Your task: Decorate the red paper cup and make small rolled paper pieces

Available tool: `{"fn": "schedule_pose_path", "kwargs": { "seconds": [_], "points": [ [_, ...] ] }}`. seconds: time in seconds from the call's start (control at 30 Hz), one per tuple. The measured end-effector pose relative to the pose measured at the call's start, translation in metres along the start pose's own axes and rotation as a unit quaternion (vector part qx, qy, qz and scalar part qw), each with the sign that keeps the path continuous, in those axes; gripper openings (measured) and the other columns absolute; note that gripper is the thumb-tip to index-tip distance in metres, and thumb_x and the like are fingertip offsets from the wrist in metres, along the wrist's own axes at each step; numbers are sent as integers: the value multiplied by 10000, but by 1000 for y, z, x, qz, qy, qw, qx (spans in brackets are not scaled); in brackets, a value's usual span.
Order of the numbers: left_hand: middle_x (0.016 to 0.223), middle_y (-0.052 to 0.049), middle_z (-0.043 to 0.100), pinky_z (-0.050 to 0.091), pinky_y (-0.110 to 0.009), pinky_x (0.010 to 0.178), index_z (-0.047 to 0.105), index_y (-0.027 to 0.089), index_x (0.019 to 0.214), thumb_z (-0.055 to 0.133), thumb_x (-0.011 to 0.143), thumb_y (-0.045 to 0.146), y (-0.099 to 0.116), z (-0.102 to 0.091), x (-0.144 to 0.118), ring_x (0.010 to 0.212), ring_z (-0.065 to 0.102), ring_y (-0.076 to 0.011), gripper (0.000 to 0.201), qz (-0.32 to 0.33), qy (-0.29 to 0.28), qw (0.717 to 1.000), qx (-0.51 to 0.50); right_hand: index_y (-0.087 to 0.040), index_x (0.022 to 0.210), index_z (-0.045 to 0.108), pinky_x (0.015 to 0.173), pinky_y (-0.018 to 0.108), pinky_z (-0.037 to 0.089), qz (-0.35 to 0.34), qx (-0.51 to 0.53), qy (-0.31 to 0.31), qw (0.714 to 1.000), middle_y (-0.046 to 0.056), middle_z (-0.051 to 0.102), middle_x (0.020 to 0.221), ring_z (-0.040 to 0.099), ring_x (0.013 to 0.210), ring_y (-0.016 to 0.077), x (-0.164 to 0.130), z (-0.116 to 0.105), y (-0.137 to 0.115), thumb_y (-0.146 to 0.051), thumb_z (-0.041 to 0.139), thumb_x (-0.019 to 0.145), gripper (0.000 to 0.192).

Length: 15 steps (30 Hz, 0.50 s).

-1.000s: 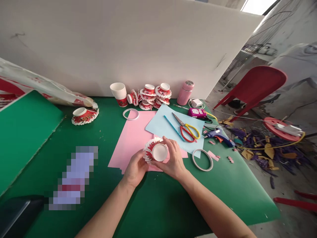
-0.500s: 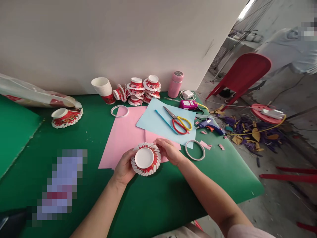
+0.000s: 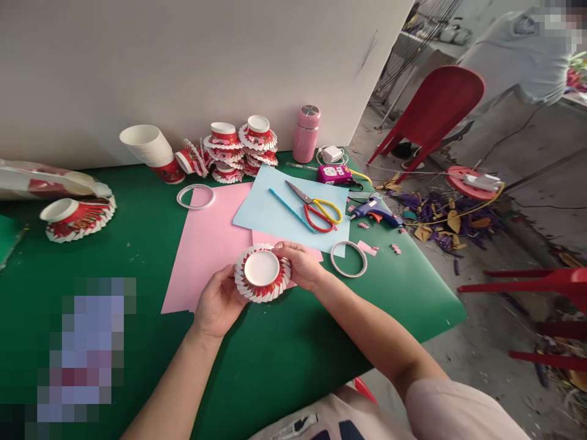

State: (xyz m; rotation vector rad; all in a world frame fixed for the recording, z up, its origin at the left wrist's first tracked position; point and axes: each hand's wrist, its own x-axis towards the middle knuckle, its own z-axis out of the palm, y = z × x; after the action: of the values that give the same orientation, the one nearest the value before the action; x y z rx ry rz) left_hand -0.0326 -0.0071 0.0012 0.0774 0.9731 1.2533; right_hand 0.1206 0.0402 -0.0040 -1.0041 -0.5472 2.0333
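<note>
Between my two hands is a red and white paper cup (image 3: 262, 269), base up, its sides cut into strips folded out as a pleated frill. My left hand (image 3: 220, 302) grips the frill from the left, fingers partly hidden underneath. My right hand (image 3: 300, 264) pinches the frill's upper right edge. Pink paper (image 3: 206, 232) lies just beyond, overlapped by light blue paper (image 3: 254, 201) bearing red-and-yellow-handled scissors (image 3: 321, 211) and a blue pen-like stick (image 3: 291, 209).
Behind stand stacked white cups (image 3: 145, 143), several finished frilled cups (image 3: 224, 143) and a pink flask (image 3: 306, 134). To the right lie a tape roll (image 3: 334, 260) and a blue glue gun (image 3: 378, 211). Another frilled cup (image 3: 82, 220) sits left. A person (image 3: 518, 55) is near a red chair (image 3: 440, 110).
The view has shifted, so table items appear further left. Both hands still hold the frilled cup, which has turned slightly between them.
</note>
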Motion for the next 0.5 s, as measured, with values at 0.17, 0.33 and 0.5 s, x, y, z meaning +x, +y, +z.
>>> {"fn": "schedule_pose_path", "kwargs": {
  "seconds": [0.17, 0.33, 0.5],
  "points": [
    [700, -37, 693, 547, -278, 561, 681, 121, 716, 646, 665, 150, -2, -4, 2, 647, 620, -171, 68, 17, -10, 1000, 17, -154, 553, 554, 500, 210, 426, -14, 40, 28, 999, -42, 570, 490, 505, 483, 92, 4, 0, -2, -199, 672, 541, 127],
    [689, -22, 676, 544, -252, 592, 681, 147, 708, 706, 638, 165, -4, -6, 1, 656, 611, -154, 76, 36, -54, 997, 35, -163, 550, 549, 526, 218, 434, -23, 53, 38, 998, -50, 551, 478, 498, 492, 93, 8, 1, 2, -183, 647, 561, 100],
    [655, -7, 646, 511, -219, 576, 659, 149, 629, 744, 590, 177, 0, -6, 1, 622, 577, -120, 97, 82, -61, 994, 41, -168, 750, 613, 656, 282, 480, -38, -38, -11, 999, 16, 653, 712, 599, 681, 157, 5, -1, -11, -375, 650, 686, 220]
  ]
}}
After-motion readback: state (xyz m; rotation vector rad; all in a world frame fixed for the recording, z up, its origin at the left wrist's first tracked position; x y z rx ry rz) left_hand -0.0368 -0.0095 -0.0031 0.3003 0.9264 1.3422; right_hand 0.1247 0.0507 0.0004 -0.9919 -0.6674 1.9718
